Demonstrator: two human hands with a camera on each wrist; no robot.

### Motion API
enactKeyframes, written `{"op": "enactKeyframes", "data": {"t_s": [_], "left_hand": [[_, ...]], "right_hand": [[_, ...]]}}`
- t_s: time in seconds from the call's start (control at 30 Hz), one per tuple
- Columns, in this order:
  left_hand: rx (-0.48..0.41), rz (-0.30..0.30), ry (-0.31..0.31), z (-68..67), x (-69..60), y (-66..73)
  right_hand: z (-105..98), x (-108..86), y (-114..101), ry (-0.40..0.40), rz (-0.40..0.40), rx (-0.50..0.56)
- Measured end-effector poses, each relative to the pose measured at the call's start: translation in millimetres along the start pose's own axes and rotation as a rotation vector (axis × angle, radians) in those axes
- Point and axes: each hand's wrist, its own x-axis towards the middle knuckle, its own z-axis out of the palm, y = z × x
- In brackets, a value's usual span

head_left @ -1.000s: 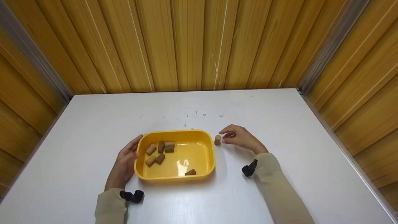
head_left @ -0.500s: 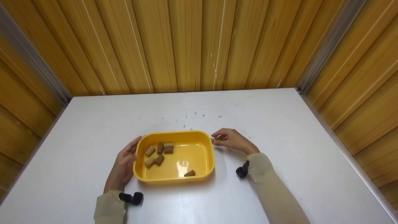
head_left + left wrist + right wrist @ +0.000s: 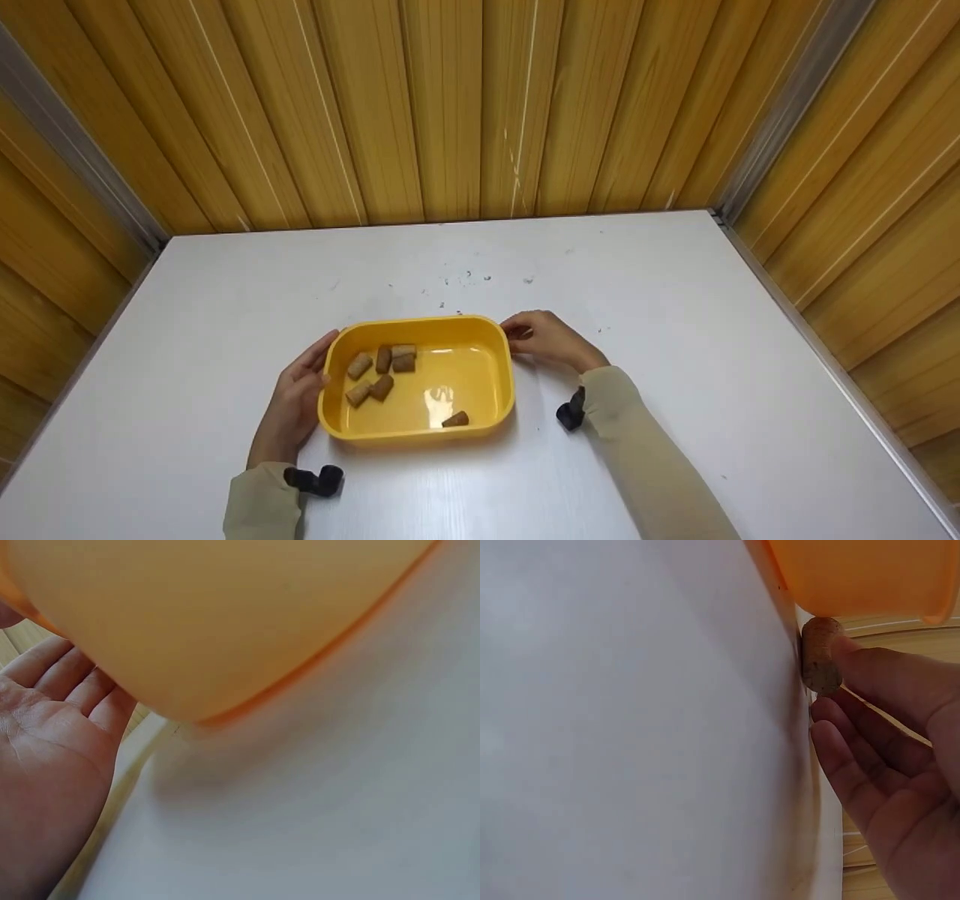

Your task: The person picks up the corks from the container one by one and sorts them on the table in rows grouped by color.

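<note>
A yellow box (image 3: pixel 416 431) stands on the white table with several short corks inside, most at its left and a dark one (image 3: pixel 455 419) near the front wall. My left hand (image 3: pixel 292 409) rests against the box's left side, its fingers extended along the outer wall in the left wrist view (image 3: pixel 56 727). Just outside the box's right end, my right hand (image 3: pixel 551 341) pinches a cork. The right wrist view shows this cork (image 3: pixel 822 664) close to the box wall (image 3: pixel 862 577), the thumb of the hand (image 3: pixel 900 742) on it; the index fingertip is partly hidden.
The white table (image 3: pixel 637 300) has small dark marks beyond the box. Yellow-brown wood-patterned panels (image 3: pixel 450 112) rise at the back and both sides. Black wrist devices (image 3: pixel 319 481) sit at both sleeves.
My right hand has moved left to the cork and now pinches it against or near the box. In the head view the hand hides the cork. My left hand stays at the box.
</note>
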Motion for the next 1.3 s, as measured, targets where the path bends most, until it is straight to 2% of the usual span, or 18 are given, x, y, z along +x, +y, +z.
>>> {"op": "enactKeyframes", "data": {"t_s": [0.2, 0.43, 0.63, 0.87, 1.13, 1.3], "left_hand": [[0.010, 0.008, 0.008, 1.2, -0.5, 0.7], [0.011, 0.015, 0.000, 1.4, -1.2, 1.1], [0.005, 0.024, -0.006, 1.2, -1.3, 0.9], [0.014, 0.003, 0.001, 1.5, -0.9, 1.5], [0.009, -0.014, -0.011, 0.6, -0.5, 1.3], [0.008, -0.013, -0.009, 0.9, -1.5, 2.1]], "right_hand": [[1, 0.0, 1, 0.007, 0.005, -0.020], [-4, -5.8, 5, 0.001, -0.022, -0.003], [-10, -10.0, 9, 0.021, -0.012, -0.028], [-20, -18.2, 17, 0.027, -0.023, -0.020], [-31, -25.6, 29, 0.078, -0.005, -0.018], [-34, -24.8, 31, 0.126, 0.044, -0.030]]}}
